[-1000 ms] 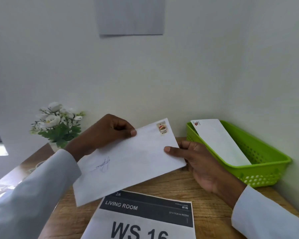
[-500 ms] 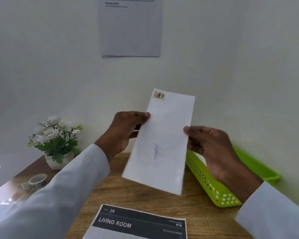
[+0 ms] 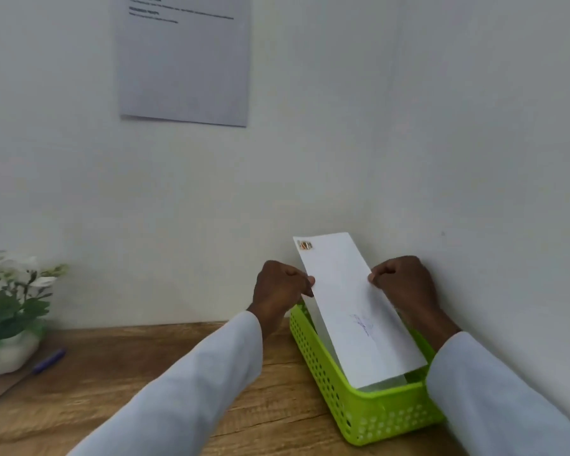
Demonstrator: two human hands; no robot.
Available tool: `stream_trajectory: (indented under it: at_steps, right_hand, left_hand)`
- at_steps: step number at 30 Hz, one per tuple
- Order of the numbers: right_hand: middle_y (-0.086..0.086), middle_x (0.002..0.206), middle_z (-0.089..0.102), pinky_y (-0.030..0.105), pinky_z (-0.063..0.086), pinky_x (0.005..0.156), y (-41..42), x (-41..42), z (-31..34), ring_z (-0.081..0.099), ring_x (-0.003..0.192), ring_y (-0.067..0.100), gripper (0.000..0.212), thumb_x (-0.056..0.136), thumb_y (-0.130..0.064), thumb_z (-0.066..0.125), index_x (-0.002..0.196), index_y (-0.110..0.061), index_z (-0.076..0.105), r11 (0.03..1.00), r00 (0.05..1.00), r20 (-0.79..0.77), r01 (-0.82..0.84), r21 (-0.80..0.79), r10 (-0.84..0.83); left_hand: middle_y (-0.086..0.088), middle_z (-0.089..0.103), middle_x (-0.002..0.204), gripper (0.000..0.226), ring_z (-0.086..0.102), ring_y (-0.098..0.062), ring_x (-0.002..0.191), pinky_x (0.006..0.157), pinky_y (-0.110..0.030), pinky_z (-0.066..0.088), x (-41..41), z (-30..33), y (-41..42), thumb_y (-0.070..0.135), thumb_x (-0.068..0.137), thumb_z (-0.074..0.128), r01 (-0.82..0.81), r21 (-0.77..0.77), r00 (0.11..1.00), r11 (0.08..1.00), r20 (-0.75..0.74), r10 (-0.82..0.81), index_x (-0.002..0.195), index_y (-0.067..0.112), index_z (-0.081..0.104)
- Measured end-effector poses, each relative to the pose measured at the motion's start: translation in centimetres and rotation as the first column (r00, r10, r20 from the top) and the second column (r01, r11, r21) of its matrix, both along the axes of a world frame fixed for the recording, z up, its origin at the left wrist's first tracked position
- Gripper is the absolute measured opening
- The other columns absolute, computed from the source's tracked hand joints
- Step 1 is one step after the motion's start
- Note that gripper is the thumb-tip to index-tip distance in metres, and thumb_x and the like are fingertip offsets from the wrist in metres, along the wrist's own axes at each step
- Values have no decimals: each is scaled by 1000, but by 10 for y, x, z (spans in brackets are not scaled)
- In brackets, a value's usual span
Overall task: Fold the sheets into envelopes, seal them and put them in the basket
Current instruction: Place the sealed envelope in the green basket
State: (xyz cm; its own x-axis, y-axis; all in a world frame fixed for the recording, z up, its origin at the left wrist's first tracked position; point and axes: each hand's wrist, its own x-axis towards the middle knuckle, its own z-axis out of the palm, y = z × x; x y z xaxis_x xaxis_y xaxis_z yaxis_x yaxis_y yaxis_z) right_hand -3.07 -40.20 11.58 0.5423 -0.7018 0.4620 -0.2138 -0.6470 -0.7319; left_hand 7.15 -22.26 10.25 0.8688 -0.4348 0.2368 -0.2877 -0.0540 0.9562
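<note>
Over the lime-green perforated plastic basket at the right, I now see the white stamped paper envelope lowered lengthwise, its near end inside the rim above another white sheet; half a second ago it was held high in front of the wall. My left hand pinches its left edge, my right hand its right edge. Far left on the wooden table stand the white flowers, with a blue pen newly in view.

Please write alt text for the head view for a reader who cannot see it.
Two hands, left hand and right hand, pinch a white stamped paper envelope over a lime-green perforated plastic basket on a wooden table.
</note>
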Motion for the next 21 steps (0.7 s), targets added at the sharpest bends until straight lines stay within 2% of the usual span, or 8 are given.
stream_trajectory:
  at_steps: [3, 5, 7, 11, 15, 16, 19, 21]
  right_hand:
    - [10, 85, 77, 32, 54, 70, -4, 3, -17, 70, 83, 30, 6, 79, -6, 71, 78, -5, 77, 989, 986, -155, 47, -141, -69]
    - [11, 86, 76, 32, 54, 72, -6, 4, -23, 69, 87, 31, 5, 78, -4, 71, 79, -5, 76, 979, 972, -211, 60, -194, -101]
    - [11, 86, 75, 32, 53, 72, -7, 5, -27, 68, 89, 32, 4, 77, -3, 71, 79, -5, 74, 971, 963, -245, 56, -232, -114]
    - [12, 90, 73, 35, 54, 76, -8, 6, -30, 67, 91, 33, 8, 78, -7, 71, 86, -4, 71, 956, 930, -345, 25, -293, -131]
    - [14, 95, 72, 35, 56, 78, -8, 5, -35, 67, 92, 33, 14, 76, -7, 72, 89, -5, 68, 949, 884, -445, -2, -315, -146]
    - [14, 96, 71, 35, 56, 77, -8, 5, -35, 67, 92, 33, 15, 76, -7, 72, 90, -5, 68, 947, 877, -457, -6, -322, -150]
    - [14, 101, 69, 31, 50, 71, -6, 6, -37, 66, 93, 35, 17, 76, -7, 71, 92, -7, 67, 937, 854, -489, -7, -350, -176]
    - [13, 101, 68, 29, 45, 67, -5, 7, -38, 67, 93, 34, 16, 77, -6, 70, 91, -9, 65, 928, 839, -509, -14, -372, -191]
  left_hand:
    - [2, 76, 73, 5, 70, -16, 75, 74, -32, 55, 1, -17, -8, 14, 72, 80, -34, 83, 999, 996, 0, 34, 68, 10, 79]
    - [3, 76, 82, 9, 68, -19, 91, 89, -40, 53, 1, -27, -10, 21, 70, 81, -59, 175, 998, 983, 21, 56, 72, 12, 79]
    - [-4, 72, 94, 15, 58, -26, 107, 94, -44, 48, 1, -35, -12, 27, 69, 81, -91, 241, 996, 966, 13, 91, 78, 16, 77]
    - [-3, 54, 111, 45, 39, -26, 120, 93, -38, 40, 1, -37, -18, 33, 71, 77, -160, 368, 986, 916, 6, 169, 108, 13, 61]
    - [5, 39, 88, 51, 39, -26, 122, 91, -39, 37, -5, -32, -25, 30, 66, 77, -224, 485, 975, 845, 117, 191, 107, 17, 50]
    - [6, 38, 87, 51, 39, -26, 121, 89, -38, 35, -6, -32, -26, 30, 65, 77, -237, 506, 971, 829, 153, 184, 105, 17, 49]
    - [2, 50, 106, 54, 39, -26, 118, 82, -37, 30, -6, -33, -30, 29, 63, 78, -274, 565, 955, 778, 256, 150, 107, 15, 52]
    - [1, 51, 106, 54, 40, -26, 117, 81, -37, 29, -6, -34, -32, 27, 62, 78, -296, 567, 947, 769, 276, 161, 108, 14, 53]
